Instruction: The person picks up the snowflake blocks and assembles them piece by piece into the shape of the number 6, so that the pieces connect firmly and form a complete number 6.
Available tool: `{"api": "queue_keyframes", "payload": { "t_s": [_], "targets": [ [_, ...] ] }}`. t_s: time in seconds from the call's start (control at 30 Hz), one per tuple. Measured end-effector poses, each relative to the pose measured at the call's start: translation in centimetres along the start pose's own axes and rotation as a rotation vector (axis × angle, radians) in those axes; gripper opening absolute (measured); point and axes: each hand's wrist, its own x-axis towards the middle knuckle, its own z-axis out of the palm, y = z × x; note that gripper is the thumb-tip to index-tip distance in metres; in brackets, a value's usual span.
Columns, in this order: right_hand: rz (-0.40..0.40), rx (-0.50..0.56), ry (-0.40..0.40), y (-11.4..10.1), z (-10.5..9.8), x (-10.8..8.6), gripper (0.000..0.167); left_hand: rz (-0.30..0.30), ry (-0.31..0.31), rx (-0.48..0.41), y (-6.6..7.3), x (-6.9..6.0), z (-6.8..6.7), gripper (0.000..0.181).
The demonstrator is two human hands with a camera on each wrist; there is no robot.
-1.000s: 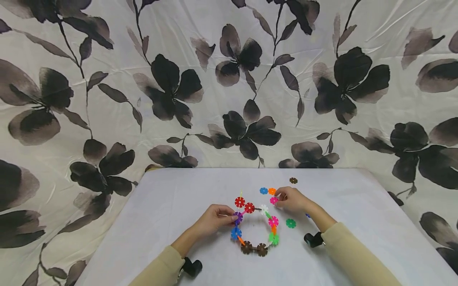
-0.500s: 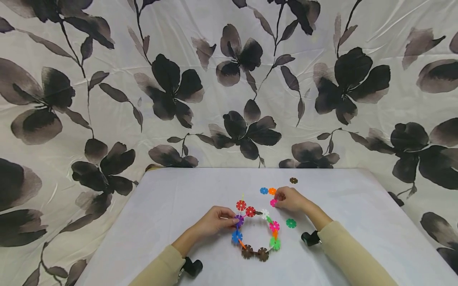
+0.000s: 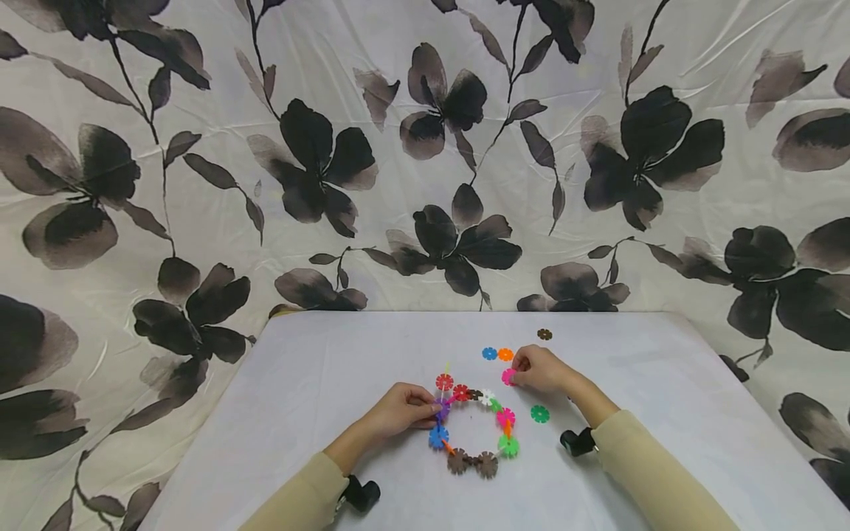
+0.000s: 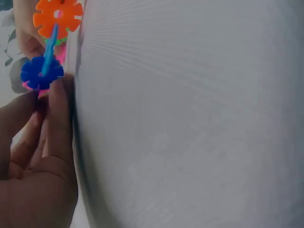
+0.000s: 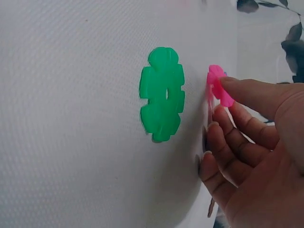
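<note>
My left hand (image 3: 400, 407) pinches a purple snowflake disc (image 3: 441, 410) on the left side of a ring of interlocked plastic snowflake discs. The ring includes two red discs, a white one, a pink one, a light green disc (image 3: 508, 446), two brown discs and a blue disc (image 3: 438, 437). In the left wrist view, a blue disc (image 4: 35, 75) and an orange disc (image 4: 58, 16) show beyond the fingertips. My right hand (image 3: 543, 369) holds a loose pink snowflake disc (image 5: 217, 78) between thumb and fingers, close to the table.
Beyond the right hand lie a light blue disc (image 3: 489, 354), an orange disc (image 3: 506, 355) and a brown disc (image 3: 544, 334). A green disc (image 3: 540, 414) lies flat on the white table (image 3: 332, 346), nearer me. Flowered cloth (image 3: 465, 184) hangs behind the table.
The ring in my left hand dips a little toward me, then moves back up and slightly left. My right hand stays nearly in place with the pink disc, which shifts slightly.
</note>
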Motion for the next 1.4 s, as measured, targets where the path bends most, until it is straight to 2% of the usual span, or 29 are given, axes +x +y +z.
{"api": "queue_keyframes", "payload": {
  "t_s": [0.1,0.27,0.43,0.53,0.63,0.8,1.07,1.2,1.4],
  "targets": [
    [-0.017,0.018,-0.007,-0.1,-0.2,-0.2,0.012,0.001,0.004,0.060,0.4,0.0,0.0,0.015],
    [-0.039,0.047,-0.019,-0.1,-0.2,-0.4,0.012,0.022,0.022,0.225,1.1,0.0,0.0,0.013],
    [-0.069,0.067,-0.031,-0.2,0.0,-0.3,0.013,-0.014,0.023,0.287,1.5,-0.1,-0.4,0.014],
    [-0.123,0.087,-0.035,-0.7,0.0,-0.1,0.013,-0.042,0.034,0.312,1.7,0.0,-0.9,0.016],
    [-0.170,0.122,-0.042,-1.5,0.2,0.1,0.015,-0.062,0.061,0.308,1.8,0.3,-1.4,0.018],
    [-0.188,0.191,-0.077,-3.2,0.7,0.8,0.018,-0.088,0.092,0.232,1.7,1.4,-1.9,0.025],
    [-0.185,0.252,-0.131,-5.2,1.5,2.6,0.019,-0.107,0.067,0.202,1.6,3.5,-2.1,0.026],
    [-0.200,0.264,-0.162,-5.5,2.0,3.7,0.020,-0.114,0.053,0.216,1.6,3.8,-2.1,0.024],
    [-0.175,0.230,-0.221,-6.3,2.2,4.8,0.022,-0.124,0.033,0.300,2.0,3.9,-2.1,0.021]
  ]
}}
